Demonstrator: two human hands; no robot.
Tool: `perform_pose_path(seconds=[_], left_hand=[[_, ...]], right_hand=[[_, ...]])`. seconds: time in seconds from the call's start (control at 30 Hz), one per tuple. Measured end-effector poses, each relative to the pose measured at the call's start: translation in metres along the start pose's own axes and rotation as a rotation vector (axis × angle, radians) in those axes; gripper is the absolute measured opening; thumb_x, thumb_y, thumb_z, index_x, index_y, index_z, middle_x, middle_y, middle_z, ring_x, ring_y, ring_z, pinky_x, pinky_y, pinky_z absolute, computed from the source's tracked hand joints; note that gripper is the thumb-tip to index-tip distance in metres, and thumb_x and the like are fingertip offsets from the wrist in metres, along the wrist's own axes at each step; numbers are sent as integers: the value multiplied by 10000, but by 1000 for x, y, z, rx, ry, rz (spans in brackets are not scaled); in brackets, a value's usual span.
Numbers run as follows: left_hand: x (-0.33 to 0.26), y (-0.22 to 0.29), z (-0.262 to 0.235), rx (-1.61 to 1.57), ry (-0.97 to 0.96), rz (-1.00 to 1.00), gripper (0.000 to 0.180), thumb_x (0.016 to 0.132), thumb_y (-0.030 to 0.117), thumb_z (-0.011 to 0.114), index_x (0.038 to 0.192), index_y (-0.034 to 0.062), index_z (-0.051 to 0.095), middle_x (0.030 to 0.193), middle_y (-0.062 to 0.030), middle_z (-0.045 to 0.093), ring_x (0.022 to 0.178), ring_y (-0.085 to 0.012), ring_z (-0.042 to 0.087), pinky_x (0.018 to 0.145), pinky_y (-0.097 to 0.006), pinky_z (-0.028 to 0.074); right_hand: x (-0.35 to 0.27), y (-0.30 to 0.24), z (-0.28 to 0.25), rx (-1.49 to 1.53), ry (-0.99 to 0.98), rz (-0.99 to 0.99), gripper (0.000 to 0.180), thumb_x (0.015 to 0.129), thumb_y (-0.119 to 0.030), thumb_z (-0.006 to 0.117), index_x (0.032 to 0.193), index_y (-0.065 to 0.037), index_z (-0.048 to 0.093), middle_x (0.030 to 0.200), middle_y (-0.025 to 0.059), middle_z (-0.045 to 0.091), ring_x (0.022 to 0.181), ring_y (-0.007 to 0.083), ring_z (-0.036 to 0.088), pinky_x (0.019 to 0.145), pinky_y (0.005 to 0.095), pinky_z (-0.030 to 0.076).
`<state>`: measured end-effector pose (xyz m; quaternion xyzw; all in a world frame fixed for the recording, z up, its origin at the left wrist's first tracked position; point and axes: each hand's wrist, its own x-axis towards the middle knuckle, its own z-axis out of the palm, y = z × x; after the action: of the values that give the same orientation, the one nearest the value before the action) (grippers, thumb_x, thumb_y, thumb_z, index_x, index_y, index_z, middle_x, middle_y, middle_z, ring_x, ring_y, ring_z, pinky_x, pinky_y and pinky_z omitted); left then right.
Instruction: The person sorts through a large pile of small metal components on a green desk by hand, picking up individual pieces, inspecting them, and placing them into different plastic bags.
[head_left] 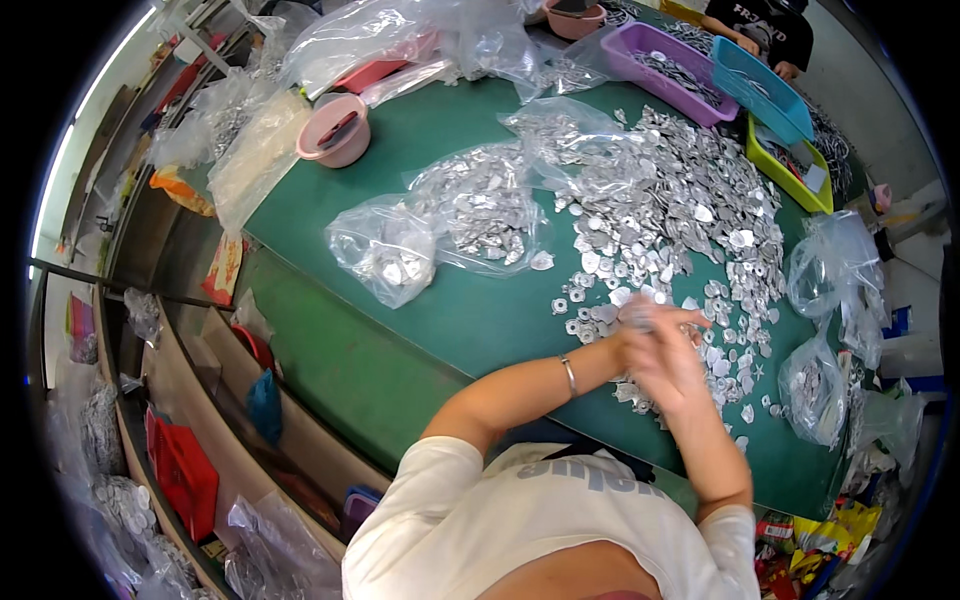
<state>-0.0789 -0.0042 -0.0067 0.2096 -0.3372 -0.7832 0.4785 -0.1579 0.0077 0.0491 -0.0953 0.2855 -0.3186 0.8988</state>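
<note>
My left hand, below a wrist with a silver bracelet, meets my right hand over the near part of the heap. The two hands overlap, and motion smears their fingers. Whether anything is between them I cannot make out. Under and around them lie many small flat silver metal pieces, some round, some with scalloped outlines. They spread over the green table toward the far right. Left of the heap, clear plastic bags hold more silver pieces.
A pink bowl stands at the far left of the table. Purple, blue and lime-green baskets sit at the far right, near another person. Bagged pieces lie by the right edge. Shelves with a red bin stand left.
</note>
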Motion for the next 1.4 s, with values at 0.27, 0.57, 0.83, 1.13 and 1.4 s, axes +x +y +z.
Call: perform_pose_path(seconds=[0.27, 0.57, 0.83, 1.13, 1.4], left_hand=[[29, -23, -28, -421, 16, -237, 362, 914, 319, 507, 1167, 61, 523, 854, -55, 554, 732, -147, 561, 645, -295, 472], [21, -27, -34, -297, -60, -5, 410, 903, 314, 520, 1223, 63, 473, 960, -65, 557, 756, -131, 566, 658, -271, 481], [14, 16, 2, -674, 220, -50, 409, 855, 83, 457, 1233, -65, 407, 1306, -182, 439, 1061, -239, 521, 839, -294, 491], [12, 15, -1, -874, 254, -31, 379, 902, 160, 469, 1237, -10, 421, 1301, -212, 410, 1091, -258, 497, 903, -335, 475], [-13, 52, 10, -524, 628, -30, 229, 852, 101, 575, 1041, -24, 539, 1040, -155, 544, 887, -194, 555, 704, -276, 500]], right_hand=[[165, 46, 110, -344, -38, 119, 473, 882, -88, 504, 1294, 44, 312, 1167, 201, 493, 1046, 339, 522, 863, 320, 471], [62, -6, 42, -1160, -471, -24, 300, 869, -84, 543, 1149, 22, 551, 1081, 137, 607, 967, 197, 593, 830, 303, 473], [-39, -72, -65, -1201, 356, -814, 249, 893, -114, 522, 1098, 19, 564, 963, 71, 643, 880, 126, 569, 801, 249, 424], [-66, -12, -78, -1944, 368, -856, 520, 743, -239, 676, 1197, -46, 511, 1292, 138, 445, 1234, 352, 352, 1021, 436, 250], [-55, 0, -94, -2040, 440, -920, 445, 761, -228, 658, 1139, -17, 551, 1310, 140, 429, 1221, 350, 355, 1015, 453, 241]])
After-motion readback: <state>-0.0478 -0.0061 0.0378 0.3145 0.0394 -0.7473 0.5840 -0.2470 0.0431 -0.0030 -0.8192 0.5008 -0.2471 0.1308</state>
